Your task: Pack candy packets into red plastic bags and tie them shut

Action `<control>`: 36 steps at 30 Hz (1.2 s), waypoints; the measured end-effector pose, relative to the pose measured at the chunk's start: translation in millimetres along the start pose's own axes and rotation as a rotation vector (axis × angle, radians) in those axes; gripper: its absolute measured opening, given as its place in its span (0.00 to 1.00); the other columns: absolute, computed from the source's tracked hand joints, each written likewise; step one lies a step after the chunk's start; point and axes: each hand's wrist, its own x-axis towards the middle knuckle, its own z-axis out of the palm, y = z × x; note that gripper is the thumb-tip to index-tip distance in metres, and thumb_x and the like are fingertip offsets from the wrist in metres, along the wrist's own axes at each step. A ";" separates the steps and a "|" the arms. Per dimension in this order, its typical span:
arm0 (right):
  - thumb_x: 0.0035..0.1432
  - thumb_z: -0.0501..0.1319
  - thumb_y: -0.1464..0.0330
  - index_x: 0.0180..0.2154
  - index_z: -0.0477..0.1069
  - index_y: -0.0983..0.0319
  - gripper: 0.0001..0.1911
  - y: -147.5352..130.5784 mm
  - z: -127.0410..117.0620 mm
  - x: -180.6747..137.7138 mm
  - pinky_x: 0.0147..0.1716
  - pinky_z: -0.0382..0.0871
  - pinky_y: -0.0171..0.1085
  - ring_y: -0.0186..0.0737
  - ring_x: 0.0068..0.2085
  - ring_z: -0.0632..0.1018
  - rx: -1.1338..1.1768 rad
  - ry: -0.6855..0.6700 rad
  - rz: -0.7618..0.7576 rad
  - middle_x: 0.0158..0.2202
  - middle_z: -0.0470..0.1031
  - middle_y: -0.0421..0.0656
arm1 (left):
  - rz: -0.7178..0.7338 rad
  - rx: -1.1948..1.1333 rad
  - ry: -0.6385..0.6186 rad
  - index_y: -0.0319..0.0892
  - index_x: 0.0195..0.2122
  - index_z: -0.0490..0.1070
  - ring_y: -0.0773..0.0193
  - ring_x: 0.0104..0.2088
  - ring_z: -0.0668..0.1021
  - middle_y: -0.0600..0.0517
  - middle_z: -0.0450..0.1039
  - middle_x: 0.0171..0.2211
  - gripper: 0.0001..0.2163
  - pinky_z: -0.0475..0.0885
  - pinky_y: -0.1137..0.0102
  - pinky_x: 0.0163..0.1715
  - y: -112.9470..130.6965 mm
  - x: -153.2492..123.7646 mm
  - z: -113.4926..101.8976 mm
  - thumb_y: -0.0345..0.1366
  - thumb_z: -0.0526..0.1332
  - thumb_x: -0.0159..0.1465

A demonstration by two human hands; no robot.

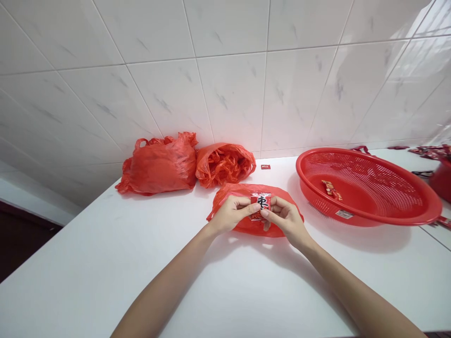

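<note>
A small red packet (260, 202) with a large black character on a white patch is held up in front of me. My left hand (234, 213) pinches its left edge between thumb and fingers. From the other side, my right hand (283, 217) grips the packet's right edge the same way. Behind and under both hands lies a thin red plastic bag (243, 227), spread on the white table (148, 263). The packet hides part of this bag, so what it contains cannot be made out.
A full red bag (160, 166) and a bag stuffed with crumpled red plastic (225, 164) sit by the tiled wall (232, 94). One small red packet (265, 167) lies nearby. The red basket (366, 218) at right holds a yellow-and-red packet (331, 190). More red items (431, 152) are at far right.
</note>
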 end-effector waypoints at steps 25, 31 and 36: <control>0.54 0.72 0.56 0.31 0.68 0.61 0.19 4.0 7.3 -4.5 0.21 0.74 0.32 0.33 0.25 0.75 0.039 -0.044 -0.002 0.26 0.74 0.38 | -0.070 -0.177 0.055 0.38 0.31 0.78 0.62 0.33 0.78 0.50 0.79 0.30 0.12 0.74 0.68 0.37 1.4 -1.2 3.4 0.41 0.73 0.54; 0.46 0.77 0.57 0.27 0.66 0.60 0.22 6.4 9.7 -3.9 0.19 0.72 0.32 0.31 0.21 0.72 0.045 -0.048 0.050 0.22 0.70 0.34 | -0.044 -0.190 0.054 0.37 0.26 0.75 0.65 0.29 0.76 0.53 0.75 0.25 0.14 0.72 0.71 0.31 4.9 -3.8 7.9 0.43 0.73 0.56; 0.46 0.77 0.58 0.28 0.66 0.60 0.22 9.3 8.9 -4.1 0.19 0.72 0.32 0.31 0.21 0.73 0.049 -0.046 0.047 0.21 0.69 0.33 | -0.007 -0.170 0.020 0.37 0.24 0.73 0.66 0.27 0.73 0.53 0.72 0.24 0.16 0.70 0.71 0.29 5.7 -3.8 6.8 0.44 0.72 0.57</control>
